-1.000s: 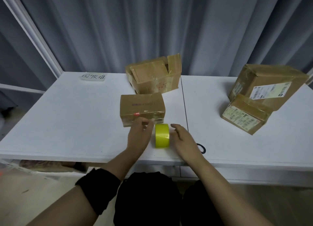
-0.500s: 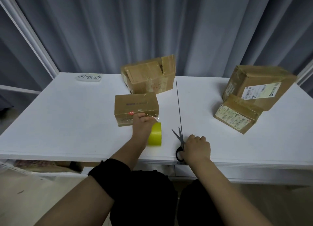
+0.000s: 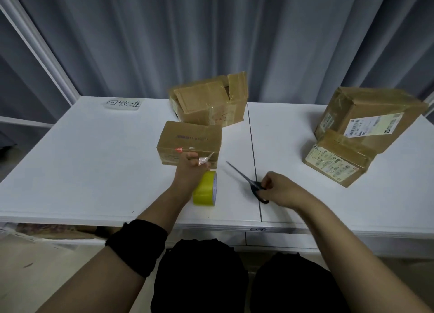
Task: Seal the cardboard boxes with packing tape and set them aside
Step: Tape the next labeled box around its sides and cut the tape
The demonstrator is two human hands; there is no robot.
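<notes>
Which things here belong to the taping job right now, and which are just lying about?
In use: yellow tape roll; tape end pinched by the left hand; scissors gripped by the right hand; near box by the roll.
Lying about for now: open-flap box behind it; large labelled box and small labelled box at right; paper note.

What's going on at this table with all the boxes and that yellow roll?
A person at a white table is taping up cardboard boxes. Their left hand pinches the tape end pulled off the yellow tape roll, just in front of a small closed box. Their right hand holds black scissors, blades pointing toward the tape. Behind, a larger box has a flap standing up. At the far right sit a big labelled box and a smaller labelled box.
</notes>
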